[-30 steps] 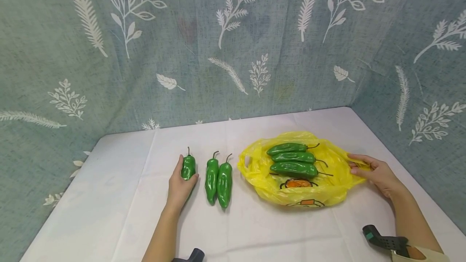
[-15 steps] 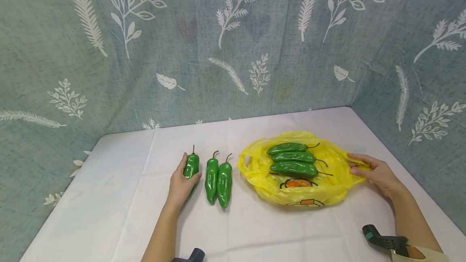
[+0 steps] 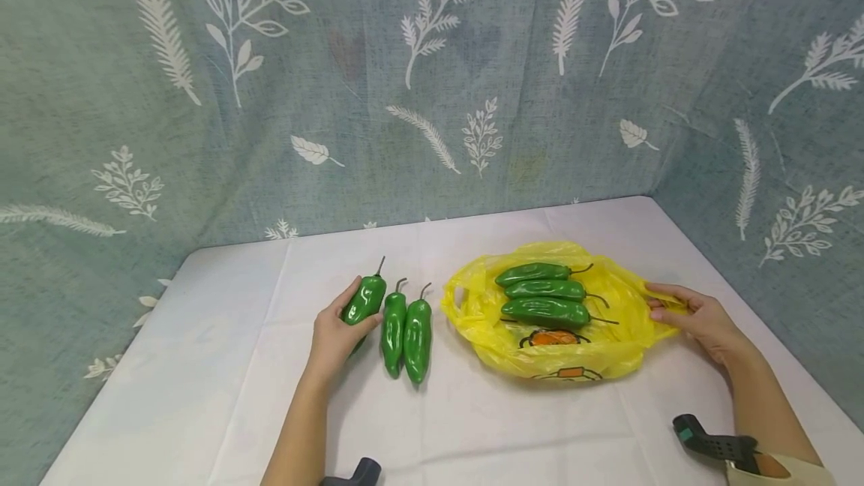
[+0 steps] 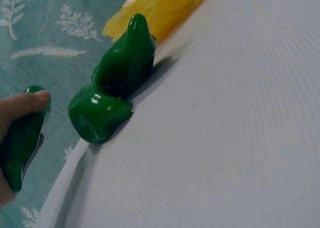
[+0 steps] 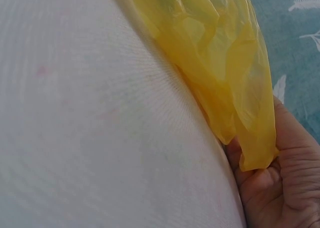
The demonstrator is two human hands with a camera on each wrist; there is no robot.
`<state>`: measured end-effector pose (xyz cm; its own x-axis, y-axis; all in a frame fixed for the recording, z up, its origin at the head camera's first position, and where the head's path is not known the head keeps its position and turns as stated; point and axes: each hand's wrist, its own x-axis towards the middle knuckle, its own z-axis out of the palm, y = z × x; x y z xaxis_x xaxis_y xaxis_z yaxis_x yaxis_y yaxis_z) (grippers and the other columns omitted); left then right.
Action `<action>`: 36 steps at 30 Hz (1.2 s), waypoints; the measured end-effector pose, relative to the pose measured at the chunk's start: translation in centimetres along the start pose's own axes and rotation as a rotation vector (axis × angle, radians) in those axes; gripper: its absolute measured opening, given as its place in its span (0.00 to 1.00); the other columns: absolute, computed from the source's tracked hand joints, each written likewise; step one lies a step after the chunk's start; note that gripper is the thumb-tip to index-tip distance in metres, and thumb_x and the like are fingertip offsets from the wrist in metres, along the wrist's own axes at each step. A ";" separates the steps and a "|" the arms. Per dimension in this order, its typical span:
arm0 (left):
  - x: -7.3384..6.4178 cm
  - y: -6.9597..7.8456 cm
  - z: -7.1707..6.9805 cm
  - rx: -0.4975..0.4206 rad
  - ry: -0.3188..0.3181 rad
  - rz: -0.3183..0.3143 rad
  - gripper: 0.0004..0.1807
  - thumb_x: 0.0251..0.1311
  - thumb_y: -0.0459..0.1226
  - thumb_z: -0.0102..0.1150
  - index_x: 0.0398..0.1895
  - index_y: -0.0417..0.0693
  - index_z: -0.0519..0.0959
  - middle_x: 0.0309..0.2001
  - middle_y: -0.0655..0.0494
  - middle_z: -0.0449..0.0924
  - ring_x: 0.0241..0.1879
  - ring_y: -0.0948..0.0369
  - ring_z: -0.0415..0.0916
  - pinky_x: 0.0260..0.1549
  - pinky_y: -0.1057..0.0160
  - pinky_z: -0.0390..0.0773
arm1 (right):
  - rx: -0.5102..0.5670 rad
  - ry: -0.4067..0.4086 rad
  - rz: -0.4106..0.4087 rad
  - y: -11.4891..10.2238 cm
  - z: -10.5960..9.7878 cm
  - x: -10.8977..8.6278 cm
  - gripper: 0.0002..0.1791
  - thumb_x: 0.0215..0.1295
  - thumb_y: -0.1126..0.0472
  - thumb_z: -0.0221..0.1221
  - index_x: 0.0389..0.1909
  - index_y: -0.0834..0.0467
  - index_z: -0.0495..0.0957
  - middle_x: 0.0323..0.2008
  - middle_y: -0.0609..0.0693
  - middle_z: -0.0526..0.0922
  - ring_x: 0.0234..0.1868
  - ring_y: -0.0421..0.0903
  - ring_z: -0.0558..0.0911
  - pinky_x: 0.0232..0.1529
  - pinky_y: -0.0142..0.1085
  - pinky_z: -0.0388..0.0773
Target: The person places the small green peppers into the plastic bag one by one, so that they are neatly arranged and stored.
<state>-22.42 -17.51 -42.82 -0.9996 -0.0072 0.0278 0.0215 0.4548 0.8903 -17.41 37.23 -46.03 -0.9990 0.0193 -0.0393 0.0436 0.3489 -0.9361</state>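
Note:
My left hand [image 3: 337, 336] grips a glossy green chili pepper [image 3: 367, 297], its stem tilted up and to the right. In the left wrist view the same pepper [image 4: 21, 148] appears between thumb and fingers, raised off the white cloth. Just right of it two more green peppers [image 3: 417, 340] lie side by side on the table. My right hand [image 3: 709, 325] pinches the right end of a yellow plastic bag [image 3: 486, 340], and the right wrist view shows the gathered plastic [image 5: 257, 138] at its fingers. Several green peppers [image 3: 545, 289] lie on the spread bag, stems pointing right.
A white cloth [image 3: 513, 433] covers the table. Behind it and at the right hangs a blue-green curtain [image 3: 351, 133] with white leaf prints. Dark camera mounts [image 3: 715, 445] sit at both wrists.
My left hand has lifted its pepper and moved right, closer to the two loose peppers, tilting the stem rightward. The right hand and the bag stay as they were.

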 end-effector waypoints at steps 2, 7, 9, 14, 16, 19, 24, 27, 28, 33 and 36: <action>-0.1 0.2 -0.1 0.001 -0.021 -0.009 0.42 0.49 0.41 0.71 0.69 0.58 0.64 0.69 0.46 0.61 0.67 0.47 0.58 0.62 0.47 0.63 | -0.009 0.002 0.005 0.0 0.0 0.0 0.30 0.60 0.56 0.63 0.63 0.59 0.70 0.43 0.19 0.73 0.44 0.19 0.72 0.43 0.13 0.68; 0.0 0.4 -0.3 -0.014 -0.117 0.003 0.40 0.45 0.41 0.73 0.66 0.60 0.69 0.68 0.49 0.64 0.67 0.49 0.59 0.61 0.49 0.65 | -0.022 0.005 0.019 0.0 -0.1 -0.1 0.31 0.60 0.54 0.63 0.63 0.59 0.69 0.43 0.19 0.73 0.45 0.18 0.71 0.44 0.12 0.67; 0.1 0.3 -0.3 -0.001 -0.148 0.013 0.40 0.45 0.41 0.74 0.65 0.59 0.70 0.67 0.49 0.66 0.66 0.50 0.62 0.58 0.50 0.68 | -0.017 0.005 0.018 0.0 -0.1 -0.1 0.30 0.61 0.55 0.63 0.63 0.59 0.69 0.43 0.19 0.72 0.45 0.19 0.71 0.44 0.12 0.67; 0.7 0.5 0.0 0.053 -0.189 0.024 0.39 0.44 0.42 0.74 0.65 0.60 0.70 0.66 0.48 0.67 0.63 0.48 0.65 0.55 0.48 0.70 | -0.014 0.003 0.007 0.0 -0.1 0.0 0.30 0.61 0.56 0.63 0.63 0.60 0.69 0.44 0.19 0.73 0.45 0.19 0.72 0.44 0.13 0.68; 1.0 0.7 0.2 0.050 -0.204 0.030 0.39 0.44 0.42 0.74 0.64 0.60 0.71 0.65 0.48 0.68 0.62 0.48 0.65 0.56 0.48 0.70 | -0.018 0.001 0.009 0.0 -0.1 0.0 0.30 0.61 0.55 0.63 0.63 0.59 0.70 0.43 0.19 0.73 0.45 0.19 0.71 0.44 0.12 0.67; 1.5 1.3 0.5 0.024 -0.233 0.049 0.39 0.44 0.41 0.74 0.64 0.60 0.71 0.65 0.48 0.68 0.62 0.49 0.66 0.55 0.48 0.71 | -0.012 -0.001 0.003 0.0 -0.1 0.1 0.29 0.61 0.56 0.63 0.63 0.58 0.70 0.42 0.19 0.74 0.45 0.19 0.70 0.44 0.12 0.67; 2.1 2.4 1.3 -0.021 -0.260 0.050 0.39 0.43 0.39 0.75 0.63 0.62 0.72 0.65 0.50 0.69 0.62 0.50 0.66 0.56 0.49 0.72 | 0.005 0.006 -0.024 0.1 -0.1 0.1 0.28 0.61 0.58 0.63 0.62 0.59 0.71 0.44 0.19 0.73 0.44 0.19 0.73 0.44 0.13 0.69; 2.5 2.9 1.9 -0.043 -0.280 0.056 0.39 0.43 0.39 0.75 0.63 0.64 0.72 0.65 0.51 0.69 0.61 0.51 0.67 0.55 0.50 0.73 | 0.001 0.009 -0.027 0.0 -0.2 0.0 0.27 0.61 0.58 0.63 0.61 0.59 0.71 0.44 0.20 0.73 0.44 0.19 0.74 0.44 0.13 0.68; 2.6 3.0 2.2 -0.044 -0.289 0.060 0.39 0.43 0.39 0.74 0.63 0.64 0.72 0.65 0.51 0.69 0.61 0.51 0.68 0.55 0.50 0.73 | 0.002 0.009 -0.028 0.0 -0.2 0.0 0.27 0.61 0.58 0.63 0.61 0.59 0.71 0.44 0.19 0.73 0.44 0.19 0.73 0.44 0.13 0.68; 3.1 3.7 3.3 -0.036 -0.310 0.063 0.38 0.44 0.40 0.74 0.63 0.66 0.72 0.64 0.52 0.69 0.58 0.53 0.70 0.52 0.52 0.76 | -0.006 0.011 -0.023 0.0 -0.1 0.1 0.28 0.61 0.57 0.63 0.62 0.60 0.70 0.43 0.19 0.73 0.44 0.18 0.73 0.44 0.12 0.67; 3.3 4.2 4.0 -0.020 -0.314 0.074 0.38 0.44 0.40 0.74 0.63 0.67 0.72 0.65 0.53 0.69 0.58 0.53 0.70 0.52 0.52 0.75 | -0.009 0.010 -0.019 0.0 -0.1 0.1 0.29 0.61 0.57 0.62 0.62 0.60 0.70 0.43 0.19 0.73 0.44 0.18 0.72 0.44 0.12 0.67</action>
<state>-25.67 -12.10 -40.78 -0.9521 0.3022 -0.0459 0.0918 0.4260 0.9000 -17.49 37.35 -46.04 -0.9996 0.0220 -0.0182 0.0249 0.3582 -0.9333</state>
